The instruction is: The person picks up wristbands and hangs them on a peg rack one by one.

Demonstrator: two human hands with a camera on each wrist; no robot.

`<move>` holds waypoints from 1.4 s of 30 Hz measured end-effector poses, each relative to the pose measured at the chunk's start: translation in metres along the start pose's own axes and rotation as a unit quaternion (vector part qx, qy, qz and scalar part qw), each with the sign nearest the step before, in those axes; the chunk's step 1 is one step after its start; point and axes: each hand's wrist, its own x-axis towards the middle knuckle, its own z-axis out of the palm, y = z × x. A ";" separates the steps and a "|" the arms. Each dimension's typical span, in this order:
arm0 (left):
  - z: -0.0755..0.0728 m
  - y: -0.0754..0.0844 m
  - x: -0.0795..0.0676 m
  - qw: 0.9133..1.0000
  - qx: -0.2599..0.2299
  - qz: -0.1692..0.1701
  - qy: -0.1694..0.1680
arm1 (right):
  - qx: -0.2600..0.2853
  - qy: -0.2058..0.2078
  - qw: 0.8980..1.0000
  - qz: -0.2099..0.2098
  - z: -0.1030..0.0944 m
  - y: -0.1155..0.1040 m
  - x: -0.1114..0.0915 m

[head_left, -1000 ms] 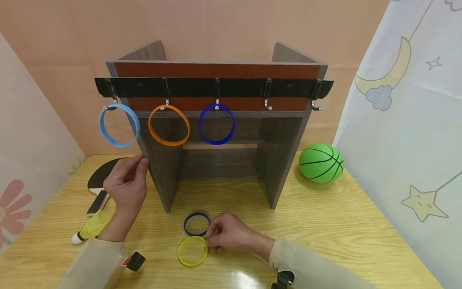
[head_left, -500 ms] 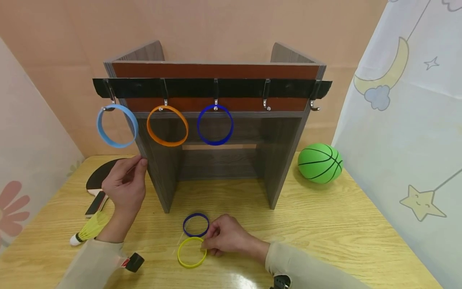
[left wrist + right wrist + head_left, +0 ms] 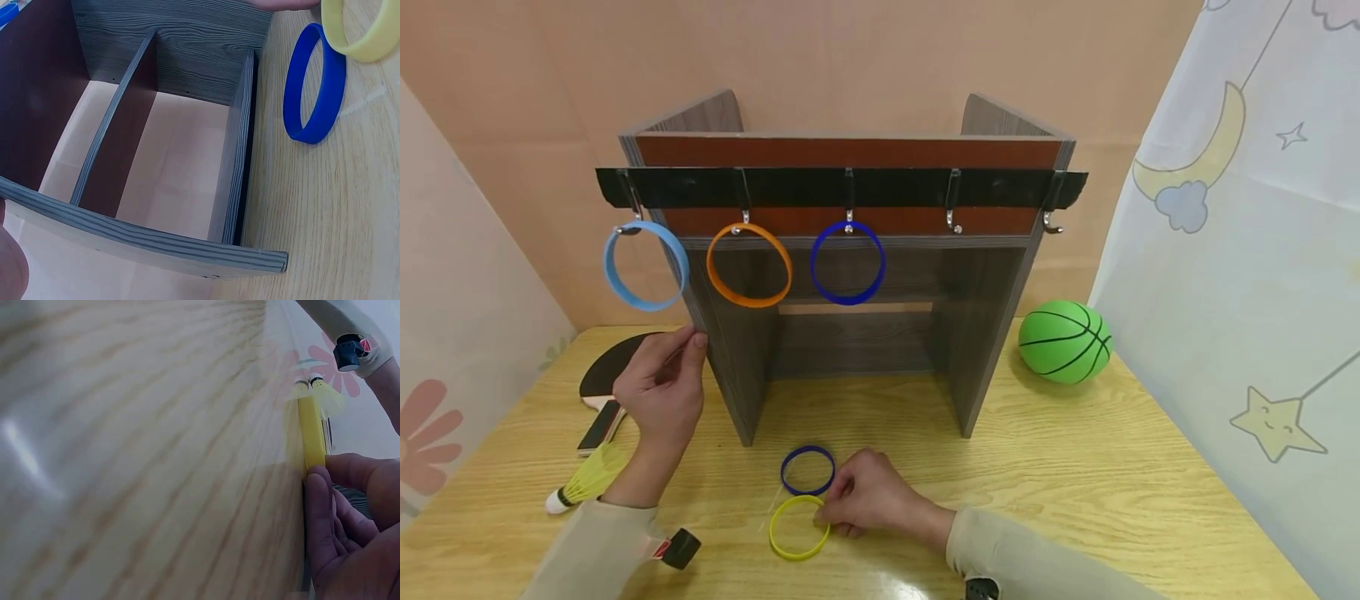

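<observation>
My left hand (image 3: 662,379) grips the front edge of the left side panel of a grey wood-grain shelf (image 3: 730,367); its other fingers are folded behind the thumb. Down on the table, my right hand (image 3: 872,496) pinches the right side of a yellow silicone wristband (image 3: 772,537) between thumb and index finger. In the right wrist view the yellow band (image 3: 310,428) is seen edge-on at the fingertips. A dark blue wristband (image 3: 785,477) lies just behind it. On the shelf's hooks hang a light blue wristband (image 3: 612,275), an orange one (image 3: 713,271) and a blue one (image 3: 847,298).
A black strip (image 3: 902,187) carries the hooks across the shelf front; the two right hooks (image 3: 953,223) bear no band. A green ball (image 3: 1065,342) sits right of the shelf. At left lie a table tennis bat (image 3: 601,427) and a yellow shuttlecock (image 3: 591,477).
My right hand has shifted slightly left, its fingertips coming onto the yellow wristband's edge. The left hand stays at the shelf panel, and the hanging bands look the same.
</observation>
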 end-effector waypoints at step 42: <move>0.001 -0.001 -0.002 1.000 -0.005 0.002 0.004 | 0.136 -0.123 0.983 -0.019 -0.050 0.013 -0.032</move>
